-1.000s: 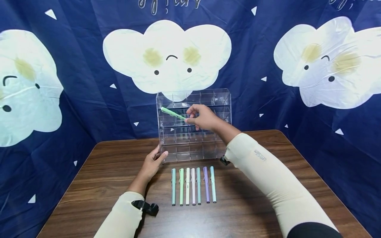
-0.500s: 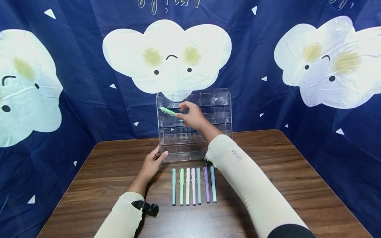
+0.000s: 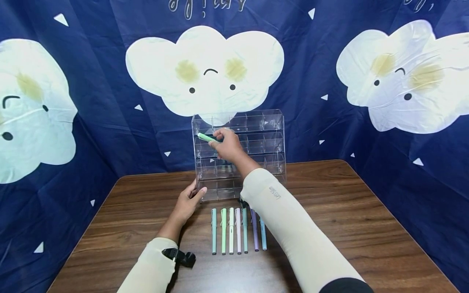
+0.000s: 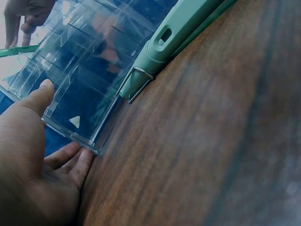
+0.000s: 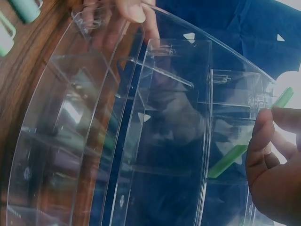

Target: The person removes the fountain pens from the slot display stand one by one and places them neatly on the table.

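Note:
A clear plastic rack with tiers of small compartments stands upright on the table. My left hand grips its lower left corner, thumb in front and fingers behind, as the left wrist view shows. My right hand pinches a light green pen between thumb and fingers, before the upper left compartments. The pen lies slanted, its pale end pointing left; my hand hides its other end in the head view. In the right wrist view the pen shows on both sides of the fingers.
A row of several pastel pens lies in front of the rack, from a teal pen at left to a blue pen partly under my right sleeve. Behind the wooden table hangs a blue cloth with clouds.
My right hand has moved left toward the pale end of the light green pen, which stays at about the same spot. Less of the pen shows now. My left hand keeps its place.

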`<state>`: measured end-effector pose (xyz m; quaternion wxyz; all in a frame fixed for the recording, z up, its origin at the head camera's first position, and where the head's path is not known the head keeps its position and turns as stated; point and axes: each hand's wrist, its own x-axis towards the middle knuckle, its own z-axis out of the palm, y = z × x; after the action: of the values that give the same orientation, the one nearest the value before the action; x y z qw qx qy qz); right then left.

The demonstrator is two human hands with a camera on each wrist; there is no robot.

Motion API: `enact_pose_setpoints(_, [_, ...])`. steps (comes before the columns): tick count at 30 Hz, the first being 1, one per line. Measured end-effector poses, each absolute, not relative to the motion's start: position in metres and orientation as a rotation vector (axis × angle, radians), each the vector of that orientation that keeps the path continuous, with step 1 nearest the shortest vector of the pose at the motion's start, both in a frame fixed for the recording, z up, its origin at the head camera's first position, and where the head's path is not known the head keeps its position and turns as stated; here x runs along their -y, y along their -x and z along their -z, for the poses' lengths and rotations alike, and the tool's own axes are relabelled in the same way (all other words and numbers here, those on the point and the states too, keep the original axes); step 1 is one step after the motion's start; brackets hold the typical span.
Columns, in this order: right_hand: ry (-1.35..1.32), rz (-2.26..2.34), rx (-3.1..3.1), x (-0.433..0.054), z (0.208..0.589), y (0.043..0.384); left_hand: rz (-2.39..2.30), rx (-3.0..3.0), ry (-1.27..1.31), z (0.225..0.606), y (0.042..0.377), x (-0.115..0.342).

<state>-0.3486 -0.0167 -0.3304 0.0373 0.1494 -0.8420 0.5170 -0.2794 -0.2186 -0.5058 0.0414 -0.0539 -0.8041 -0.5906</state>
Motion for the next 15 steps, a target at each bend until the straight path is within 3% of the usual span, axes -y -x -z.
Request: enact_pose_setpoints(15, [-0.298,-1.572,2.555,0.037,0.329,0.345,1.802,2.466,0.165,0.505,0.278,0.219])
